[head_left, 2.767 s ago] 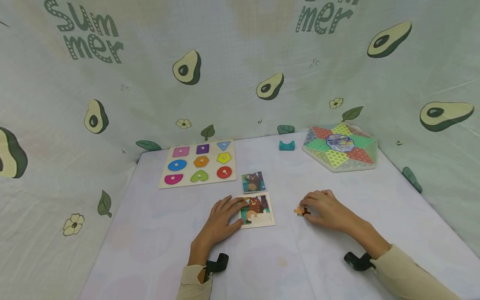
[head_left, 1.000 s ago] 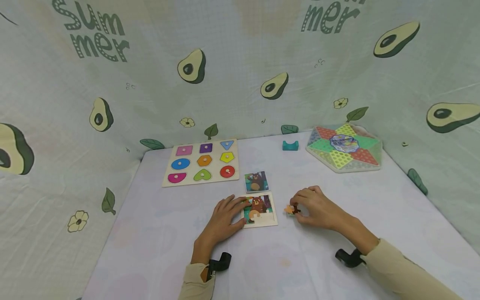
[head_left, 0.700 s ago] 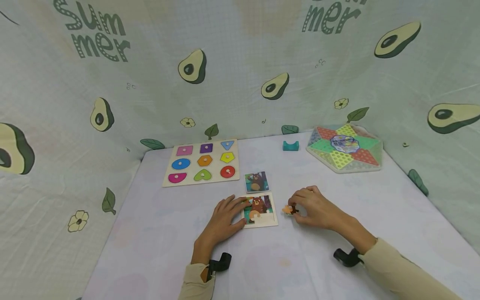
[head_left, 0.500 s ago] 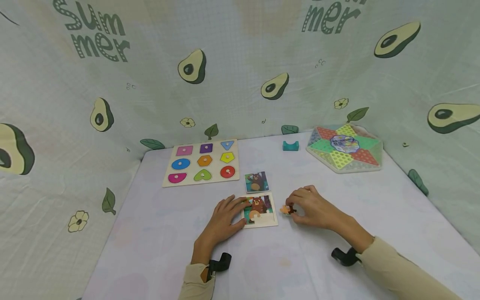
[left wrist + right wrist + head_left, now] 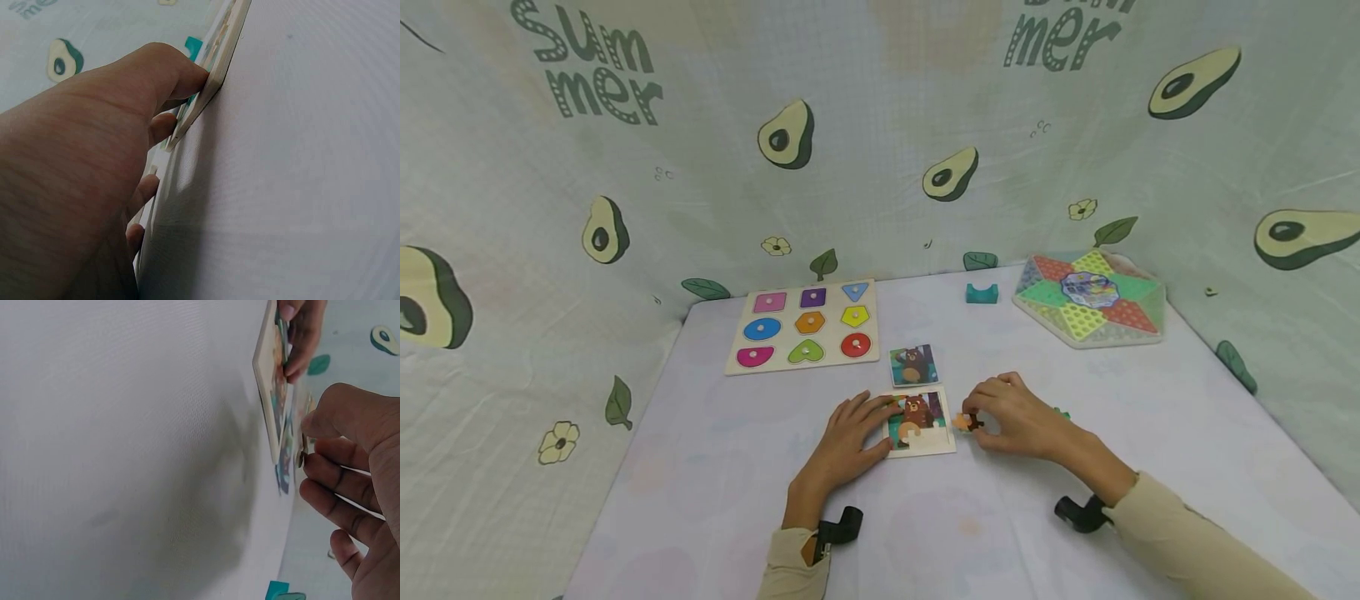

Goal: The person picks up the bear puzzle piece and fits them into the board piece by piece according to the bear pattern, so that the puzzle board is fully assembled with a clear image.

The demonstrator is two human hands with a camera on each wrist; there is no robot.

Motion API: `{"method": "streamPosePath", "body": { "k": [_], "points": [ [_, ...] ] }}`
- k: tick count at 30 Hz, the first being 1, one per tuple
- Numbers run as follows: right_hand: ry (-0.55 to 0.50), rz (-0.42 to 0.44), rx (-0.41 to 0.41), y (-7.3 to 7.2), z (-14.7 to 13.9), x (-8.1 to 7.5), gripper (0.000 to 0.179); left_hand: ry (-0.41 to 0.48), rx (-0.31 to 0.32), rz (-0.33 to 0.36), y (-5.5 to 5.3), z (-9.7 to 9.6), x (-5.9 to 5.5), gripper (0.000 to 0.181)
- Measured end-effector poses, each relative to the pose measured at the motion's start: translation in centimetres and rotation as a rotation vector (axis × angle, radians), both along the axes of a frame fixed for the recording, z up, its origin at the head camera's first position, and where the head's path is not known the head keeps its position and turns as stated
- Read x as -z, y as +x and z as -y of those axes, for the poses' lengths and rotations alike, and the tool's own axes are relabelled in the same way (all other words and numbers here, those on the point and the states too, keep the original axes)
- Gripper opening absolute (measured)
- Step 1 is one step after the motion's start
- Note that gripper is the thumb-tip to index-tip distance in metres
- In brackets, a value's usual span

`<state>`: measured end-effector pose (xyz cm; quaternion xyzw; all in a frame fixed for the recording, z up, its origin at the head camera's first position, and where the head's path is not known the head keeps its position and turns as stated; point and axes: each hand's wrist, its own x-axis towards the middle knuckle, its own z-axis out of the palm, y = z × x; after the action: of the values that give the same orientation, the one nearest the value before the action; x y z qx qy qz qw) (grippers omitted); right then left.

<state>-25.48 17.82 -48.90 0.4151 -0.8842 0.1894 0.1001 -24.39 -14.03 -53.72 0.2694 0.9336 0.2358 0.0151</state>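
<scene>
My left hand (image 5: 848,436) rests its fingers and thumb along the left side of a wooden bear puzzle board (image 5: 936,446). The board lies flat, its upper part filled with a brown bear picture and bare wood showing at the lower right. My right hand (image 5: 1018,417) pinches an orange-and-brown puzzle piece (image 5: 961,422) between thumb and fingertips, just right of the board. In the right wrist view the piece (image 5: 302,456) is seen edge-on, held above the cloth. A matching bear picture card (image 5: 913,365) lies directly behind the board.
A shape puzzle board (image 5: 737,337) with colored knobbed pieces lies at the back left. At the back stands a small teal block (image 5: 982,293), with a hexagonal patterned game box (image 5: 1090,292) to its right. A small green piece (image 5: 1063,412) shows behind my right wrist.
My right hand has moved left with the puzzle piece, closer to the board. The green piece behind the wrist has come into sight. My left hand stays at the board.
</scene>
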Motion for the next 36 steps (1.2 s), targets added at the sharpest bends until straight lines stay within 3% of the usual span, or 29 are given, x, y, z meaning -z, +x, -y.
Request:
{"method": "streamPosePath", "body": {
  "k": [14, 36],
  "points": [
    [-0.008, -0.003, -0.041, -0.1, 1.2, -0.4, 0.025, -0.004, -0.004, -0.002, 0.0, 0.0, 0.0, 0.053],
    [-0.013, -0.030, -0.084, -0.2, 3.2, 0.2, 0.026, -0.010, -0.006, -0.010, 0.2, 0.0, -0.2, 0.052]
  ]
}}
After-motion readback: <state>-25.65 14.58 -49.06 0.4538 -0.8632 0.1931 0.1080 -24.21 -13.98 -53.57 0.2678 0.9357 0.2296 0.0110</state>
